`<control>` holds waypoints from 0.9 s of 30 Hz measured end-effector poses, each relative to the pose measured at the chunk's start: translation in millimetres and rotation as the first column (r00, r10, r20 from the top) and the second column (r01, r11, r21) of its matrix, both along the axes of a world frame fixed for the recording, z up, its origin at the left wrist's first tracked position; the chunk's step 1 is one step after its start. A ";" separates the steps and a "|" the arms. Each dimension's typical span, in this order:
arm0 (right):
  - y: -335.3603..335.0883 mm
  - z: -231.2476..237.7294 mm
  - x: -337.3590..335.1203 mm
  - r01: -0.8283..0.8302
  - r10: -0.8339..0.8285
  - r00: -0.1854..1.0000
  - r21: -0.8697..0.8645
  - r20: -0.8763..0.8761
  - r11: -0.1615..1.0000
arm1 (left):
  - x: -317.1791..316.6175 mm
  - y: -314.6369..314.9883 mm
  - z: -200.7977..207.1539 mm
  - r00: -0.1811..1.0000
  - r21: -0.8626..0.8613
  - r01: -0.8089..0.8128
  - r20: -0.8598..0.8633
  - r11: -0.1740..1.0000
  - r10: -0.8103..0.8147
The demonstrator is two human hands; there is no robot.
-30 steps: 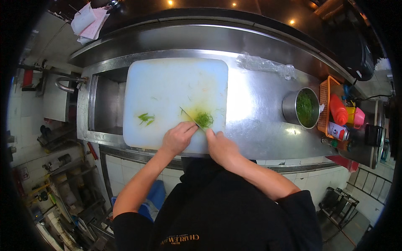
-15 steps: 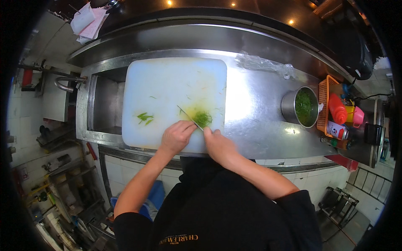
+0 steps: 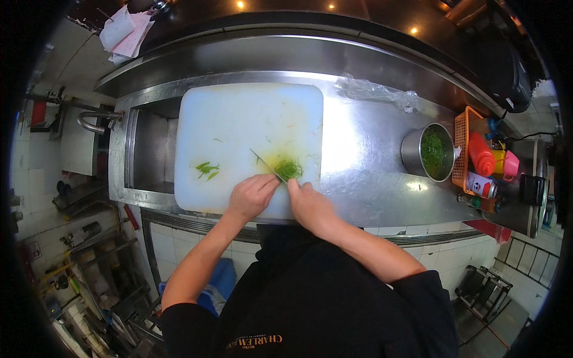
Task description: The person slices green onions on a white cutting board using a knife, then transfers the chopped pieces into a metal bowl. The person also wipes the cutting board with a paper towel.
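My right hand (image 3: pixel 310 204) is closed round the handle of a knife (image 3: pixel 265 162), whose thin blade points to the far left over a white cutting board (image 3: pixel 239 119). Beside the blade, my left hand (image 3: pixel 253 194) has its fingers curled and pressed together; whatever they grip is hidden under them. Finely shredded greens (image 3: pixel 290 169) lie in a small heap just right of the blade. A few larger green pieces (image 3: pixel 206 170) rest apart on the board's left side, and stray shreds are scattered farther back.
A metal pot (image 3: pixel 412 152) holding shredded greens stands on the steel counter to the right. Past it is an orange basket (image 3: pixel 461 146) with bottles. Crumpled clear plastic (image 3: pixel 373 90) lies at the back. A steel sink (image 3: pixel 156 146) adjoins the board's left edge.
The blade has shifted very slightly to the left, along with small movements of both hands. The heap of shreds beside it looks slightly looser.
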State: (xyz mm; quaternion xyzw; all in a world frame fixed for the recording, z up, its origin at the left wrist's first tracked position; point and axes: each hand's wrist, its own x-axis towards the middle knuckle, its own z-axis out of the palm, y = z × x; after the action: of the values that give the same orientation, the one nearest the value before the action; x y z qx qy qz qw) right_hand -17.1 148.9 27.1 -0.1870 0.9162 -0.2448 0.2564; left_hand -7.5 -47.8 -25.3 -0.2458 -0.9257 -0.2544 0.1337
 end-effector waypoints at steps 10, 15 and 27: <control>-2.4 2.7 1.6 0.018 -0.030 0.987 0.079 0.157 0.997 | 3.6 0.5 4.0 0.999 0.005 -0.010 0.039 1.000 0.010; -1.8 3.7 1.1 0.001 -0.005 0.996 0.050 0.087 0.999 | 3.0 -0.4 4.9 0.998 0.007 -0.016 0.065 1.000 0.015; -2.4 5.5 3.7 0.019 -0.019 1.000 0.013 0.024 1.000 | 5.2 -3.2 -3.0 0.999 -0.016 0.017 0.030 1.000 -0.017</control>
State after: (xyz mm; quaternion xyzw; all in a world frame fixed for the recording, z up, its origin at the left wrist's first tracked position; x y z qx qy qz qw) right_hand -13.4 146.6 32.6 -0.1737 0.9162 -0.2436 0.2666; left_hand -2.3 -51.0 -28.2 -0.2511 -0.9276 -0.2514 0.1157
